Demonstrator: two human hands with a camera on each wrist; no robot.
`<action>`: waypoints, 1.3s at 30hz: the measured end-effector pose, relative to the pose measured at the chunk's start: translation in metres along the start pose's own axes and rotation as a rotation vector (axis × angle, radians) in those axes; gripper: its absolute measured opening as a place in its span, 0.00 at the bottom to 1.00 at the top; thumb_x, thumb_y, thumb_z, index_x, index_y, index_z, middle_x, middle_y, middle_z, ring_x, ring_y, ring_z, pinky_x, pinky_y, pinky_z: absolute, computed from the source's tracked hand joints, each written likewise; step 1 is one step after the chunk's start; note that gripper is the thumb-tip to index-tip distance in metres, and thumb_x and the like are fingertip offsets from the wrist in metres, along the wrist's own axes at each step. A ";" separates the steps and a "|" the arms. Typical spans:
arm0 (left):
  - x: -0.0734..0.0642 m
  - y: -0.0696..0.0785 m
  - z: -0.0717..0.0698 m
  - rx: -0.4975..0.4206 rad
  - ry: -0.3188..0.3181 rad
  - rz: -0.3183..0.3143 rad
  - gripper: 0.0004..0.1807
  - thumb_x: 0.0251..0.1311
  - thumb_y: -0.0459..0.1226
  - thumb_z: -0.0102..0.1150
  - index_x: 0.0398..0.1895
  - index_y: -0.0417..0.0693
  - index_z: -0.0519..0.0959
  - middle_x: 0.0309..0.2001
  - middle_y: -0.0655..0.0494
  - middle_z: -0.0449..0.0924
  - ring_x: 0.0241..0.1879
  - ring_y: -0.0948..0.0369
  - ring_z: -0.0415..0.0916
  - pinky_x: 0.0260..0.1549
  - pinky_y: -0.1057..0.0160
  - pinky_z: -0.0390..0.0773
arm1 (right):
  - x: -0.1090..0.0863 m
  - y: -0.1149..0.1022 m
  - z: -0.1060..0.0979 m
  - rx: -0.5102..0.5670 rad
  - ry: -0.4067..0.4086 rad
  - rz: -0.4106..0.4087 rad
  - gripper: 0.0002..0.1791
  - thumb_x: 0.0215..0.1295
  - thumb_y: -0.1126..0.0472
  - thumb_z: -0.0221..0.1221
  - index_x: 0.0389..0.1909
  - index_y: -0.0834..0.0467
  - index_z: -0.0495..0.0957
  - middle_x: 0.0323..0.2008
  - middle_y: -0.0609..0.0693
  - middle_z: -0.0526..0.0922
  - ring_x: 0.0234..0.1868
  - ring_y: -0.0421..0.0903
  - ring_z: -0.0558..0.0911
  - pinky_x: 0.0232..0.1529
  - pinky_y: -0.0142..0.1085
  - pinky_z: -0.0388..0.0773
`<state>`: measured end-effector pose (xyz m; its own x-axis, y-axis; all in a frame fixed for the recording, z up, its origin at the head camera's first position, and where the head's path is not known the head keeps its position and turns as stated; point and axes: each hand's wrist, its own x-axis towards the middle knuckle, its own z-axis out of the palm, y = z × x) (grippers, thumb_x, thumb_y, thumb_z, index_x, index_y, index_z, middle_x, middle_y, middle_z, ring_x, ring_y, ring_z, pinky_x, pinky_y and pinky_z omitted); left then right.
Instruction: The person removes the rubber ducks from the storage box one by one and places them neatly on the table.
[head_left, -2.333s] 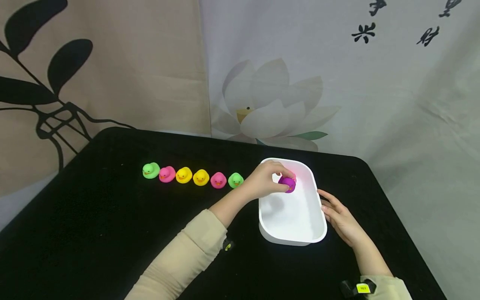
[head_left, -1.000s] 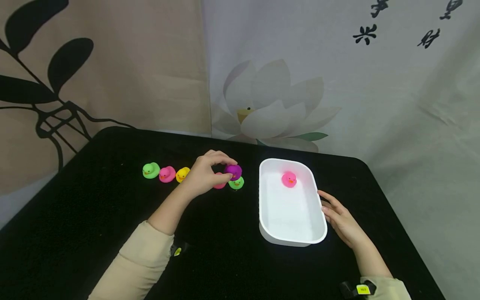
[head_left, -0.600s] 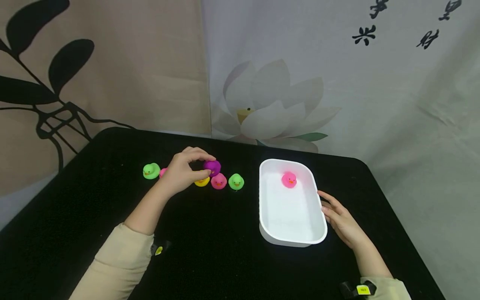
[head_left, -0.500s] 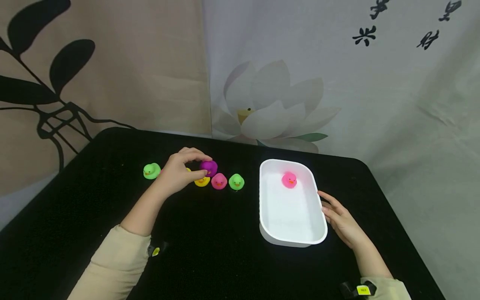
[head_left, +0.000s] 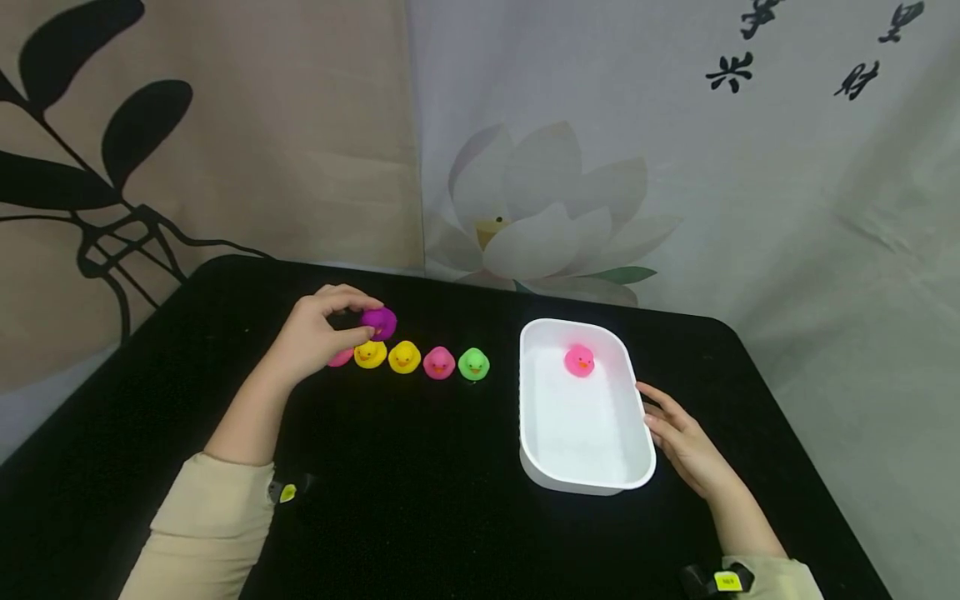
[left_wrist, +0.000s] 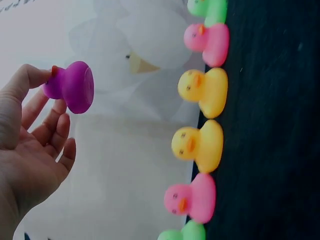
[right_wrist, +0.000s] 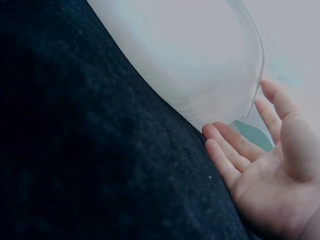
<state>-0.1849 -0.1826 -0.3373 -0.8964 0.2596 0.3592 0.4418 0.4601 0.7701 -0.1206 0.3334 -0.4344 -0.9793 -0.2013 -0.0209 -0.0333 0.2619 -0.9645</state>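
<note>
Between thumb and fingertips, my left hand (head_left: pixel 309 337) pinches a purple toy duck (head_left: pixel 380 323), raised above the table. Just below it is a row of toy ducks: two yellow ducks (head_left: pixel 405 357), a pink duck (head_left: pixel 438 363) and a green duck (head_left: pixel 474 365). Another pink duck (head_left: pixel 341 358) is partly covered by the left hand, which hides the row's left end in the head view. My right hand (head_left: pixel 688 450) touches the right side of a white plastic tray (head_left: pixel 585 442) with fairly straight fingers. One pink duck (head_left: pixel 579 361) sits inside the tray.
The black-covered table (head_left: pixel 420 500) has rounded far corners. Behind it hangs a printed cloth backdrop (head_left: pixel 540 200) with a lotus, dark leaves and characters. In the left wrist view the duck row (left_wrist: pixel 200 145) runs top to bottom, a green duck at each end.
My left hand has lifted the purple duck out of the tray and carried it left, above the row of ducks. The right hand and tray have stayed in place.
</note>
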 end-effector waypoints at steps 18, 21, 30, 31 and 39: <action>-0.014 -0.026 -0.043 0.053 0.133 -0.086 0.15 0.60 0.33 0.62 0.49 0.40 0.80 0.51 0.48 0.76 0.51 0.56 0.63 0.45 0.51 0.63 | -0.001 -0.006 0.001 -0.001 -0.001 0.008 0.30 0.74 0.56 0.48 0.73 0.57 0.51 0.67 0.67 0.59 0.55 0.36 0.75 0.53 0.34 0.71; -0.017 -0.029 -0.049 0.067 0.158 -0.130 0.15 0.61 0.35 0.61 0.50 0.39 0.80 0.51 0.47 0.75 0.50 0.54 0.63 0.44 0.50 0.63 | -0.001 -0.005 0.001 -0.001 -0.001 0.004 0.30 0.74 0.56 0.48 0.73 0.57 0.51 0.67 0.67 0.59 0.55 0.36 0.75 0.53 0.34 0.71; -0.023 -0.043 -0.064 0.101 0.219 -0.179 0.15 0.63 0.38 0.60 0.50 0.39 0.80 0.50 0.49 0.75 0.50 0.57 0.62 0.46 0.52 0.61 | -0.001 -0.004 0.001 -0.001 -0.004 -0.013 0.30 0.74 0.57 0.47 0.73 0.57 0.52 0.67 0.68 0.59 0.55 0.36 0.75 0.52 0.33 0.71; -0.024 -0.044 -0.065 0.107 0.224 -0.182 0.15 0.63 0.38 0.60 0.50 0.39 0.80 0.50 0.49 0.75 0.50 0.57 0.62 0.47 0.52 0.61 | -0.001 -0.004 0.001 0.000 -0.003 -0.013 0.30 0.74 0.57 0.47 0.73 0.58 0.52 0.67 0.68 0.59 0.55 0.36 0.75 0.52 0.34 0.71; -0.033 -0.061 -0.074 0.127 0.240 -0.262 0.18 0.65 0.40 0.57 0.54 0.39 0.78 0.51 0.46 0.72 0.52 0.50 0.62 0.44 0.53 0.62 | -0.001 -0.003 0.001 -0.002 -0.006 -0.006 0.30 0.74 0.57 0.47 0.73 0.57 0.52 0.67 0.67 0.58 0.55 0.35 0.75 0.53 0.34 0.71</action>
<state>-0.1848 -0.2819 -0.3577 -0.9556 -0.0808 0.2834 0.1833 0.5900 0.7863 -0.1193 0.3314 -0.4319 -0.9779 -0.2081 -0.0170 -0.0391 0.2628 -0.9641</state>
